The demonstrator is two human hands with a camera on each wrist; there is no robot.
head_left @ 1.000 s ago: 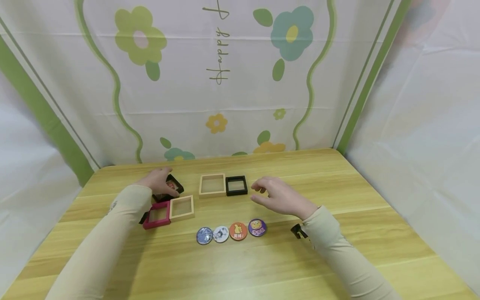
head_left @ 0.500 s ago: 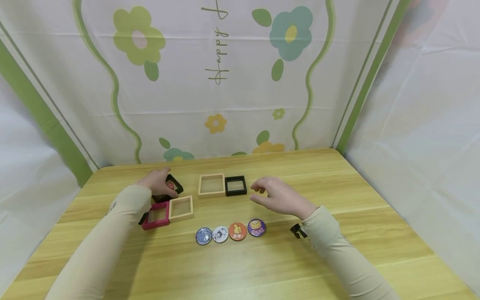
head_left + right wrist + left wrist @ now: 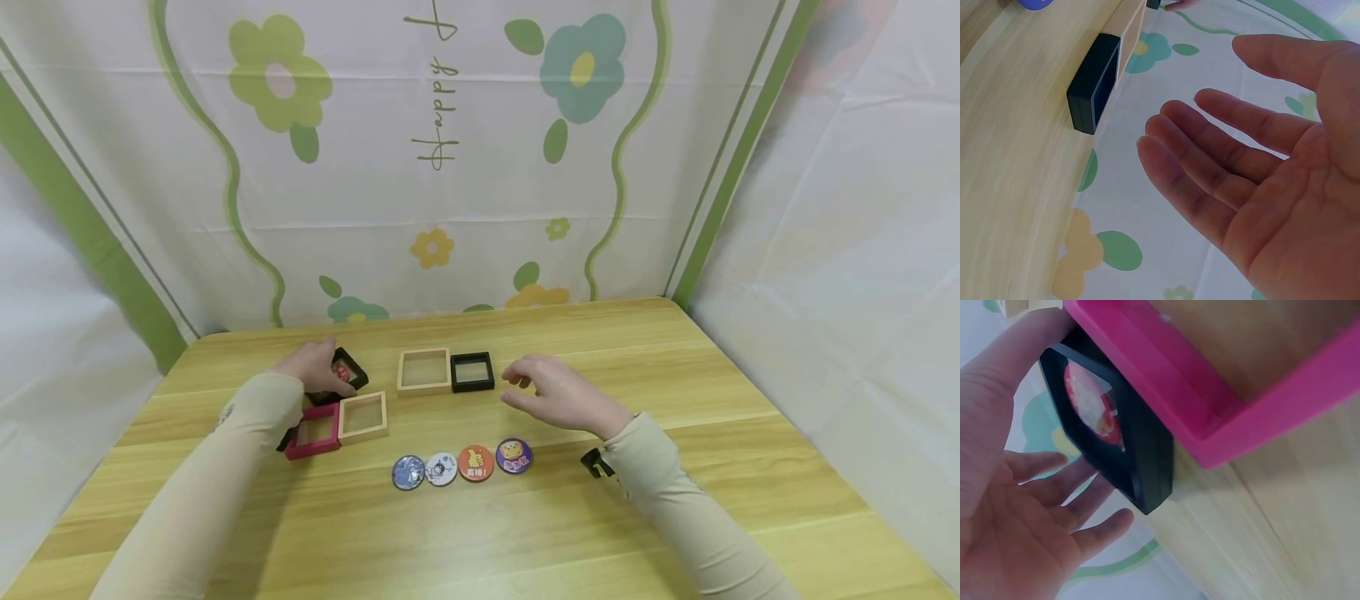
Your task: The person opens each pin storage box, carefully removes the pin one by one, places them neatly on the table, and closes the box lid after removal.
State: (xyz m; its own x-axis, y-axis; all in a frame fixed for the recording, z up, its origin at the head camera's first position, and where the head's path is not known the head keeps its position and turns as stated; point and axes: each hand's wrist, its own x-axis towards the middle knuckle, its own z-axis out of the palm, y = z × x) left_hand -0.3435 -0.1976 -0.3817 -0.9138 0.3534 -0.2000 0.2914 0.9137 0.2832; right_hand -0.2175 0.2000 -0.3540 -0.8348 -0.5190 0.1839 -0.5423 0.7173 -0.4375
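My left hand [image 3: 313,367] grips a black square frame [image 3: 1154,453] at the back left, thumb on one edge and fingers at another. A round red badge [image 3: 1091,400] shows inside this frame's window. Right beside it lie a magenta frame [image 3: 313,431] and a small light-wood frame [image 3: 363,416], touching each other. My right hand [image 3: 558,393] hovers with loosely bent fingers and nothing in them. Nearest to it is another black frame [image 3: 472,372], which abuts a larger light-wood frame [image 3: 424,371].
Toward the front, a row of round badges lies on the wooden table [image 3: 465,550]: blue [image 3: 408,472], white [image 3: 441,469], orange [image 3: 476,462] and purple [image 3: 513,456]. Behind the table hangs a flower-printed cloth [image 3: 487,192]; pale cloth also hangs at both sides.
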